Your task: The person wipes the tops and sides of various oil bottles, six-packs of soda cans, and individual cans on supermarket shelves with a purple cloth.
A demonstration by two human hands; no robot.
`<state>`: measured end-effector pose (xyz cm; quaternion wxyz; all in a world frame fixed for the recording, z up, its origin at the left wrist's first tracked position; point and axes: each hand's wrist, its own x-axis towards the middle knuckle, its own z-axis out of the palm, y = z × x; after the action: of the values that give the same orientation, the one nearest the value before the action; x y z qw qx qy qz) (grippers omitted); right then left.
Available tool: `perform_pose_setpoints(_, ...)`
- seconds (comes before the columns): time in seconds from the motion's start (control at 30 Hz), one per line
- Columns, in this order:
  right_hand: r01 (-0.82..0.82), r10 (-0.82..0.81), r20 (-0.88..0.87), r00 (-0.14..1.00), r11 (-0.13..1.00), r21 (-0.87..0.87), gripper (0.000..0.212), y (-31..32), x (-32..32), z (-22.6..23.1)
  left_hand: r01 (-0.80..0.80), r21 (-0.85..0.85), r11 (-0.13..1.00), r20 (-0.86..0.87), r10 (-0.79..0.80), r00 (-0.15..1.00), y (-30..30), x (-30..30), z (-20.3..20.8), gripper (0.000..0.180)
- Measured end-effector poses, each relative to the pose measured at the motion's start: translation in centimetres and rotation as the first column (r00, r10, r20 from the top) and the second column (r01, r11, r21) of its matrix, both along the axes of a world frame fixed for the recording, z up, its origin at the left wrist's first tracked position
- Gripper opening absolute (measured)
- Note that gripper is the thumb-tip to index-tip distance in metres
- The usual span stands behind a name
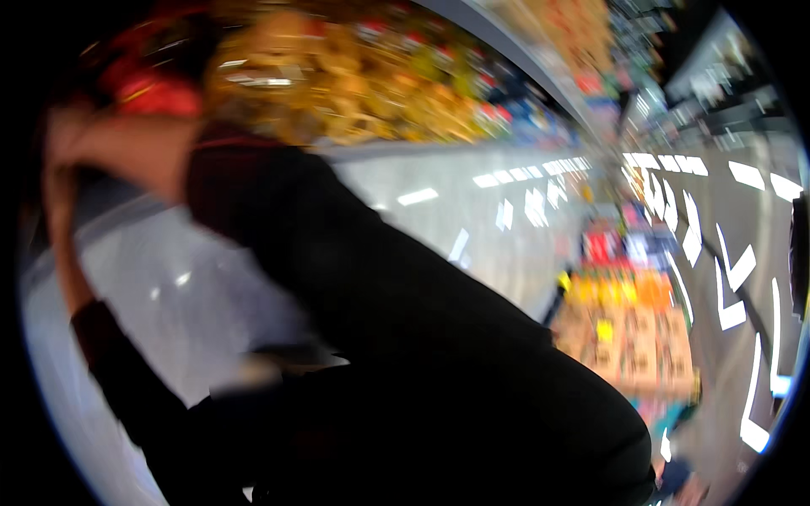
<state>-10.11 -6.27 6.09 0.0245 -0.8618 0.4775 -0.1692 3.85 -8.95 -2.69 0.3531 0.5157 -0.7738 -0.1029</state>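
The view is tilted and smeared by motion, so fine detail is lost. Nearest, a dark sleeve (405,337) of soft, matte cloth fills the lower middle, its long axis running from the lower right up to the upper left. A second dark sleeve (126,379) rises along the left rim, narrower and more upright.

Both forearms end at the upper left. The right hand (126,148) shows as a pale blur beyond the cuff, reaching toward a red packet (156,93). The left hand (59,160) lies just beside it at the rim. Whether either hand grips, touches or hangs loose cannot be told through the blur.

The red packet sits at the top left, at the near end of the shelf, just above the right hand. It looks glossy, bright red with a thin yellowish streak; its outline is soft and rounded, and its long axis and facing cannot be made out.

Beyond it, a shelf (354,93) of yellow and golden packs runs away to the right, with red and blue packs farther along. Below lies a pale, shiny floor (472,228). Farther right stands a display (629,325) of orange and brown boxes, and above it bright strip lights (726,278) cross a grey ceiling.
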Motion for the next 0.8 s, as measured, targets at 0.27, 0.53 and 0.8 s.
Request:
perform_pose_setpoints(0.27, -0.106, -0.614, 0.684, 0.393, 0.709, 0.697, 0.036, 0.0, -6.6, 8.3, -0.251, -0.046, 0.967, -0.134, 0.243, 0.961, 7.5, -3.1, 5.3, 0.081)
perform_pose_setpoints(0.53, 0.090, -0.657, 0.750, 0.075, 0.753, 0.651, 0.054, -7.7, -13.3, 6.2, -0.289, 0.341, 0.895, -0.132, 0.350, 0.927, 9.1, -8.1, 7.7, 0.082)
perform_pose_setpoints(0.8, 0.011, 0.007, -0.127, 0.992, 0.990, 0.142, 0.057, -15.2, -11.1, 2.7, -0.376, 0.096, 0.922, -0.174, 0.387, 0.905, 7.7, -8.6, 5.9, 0.067)
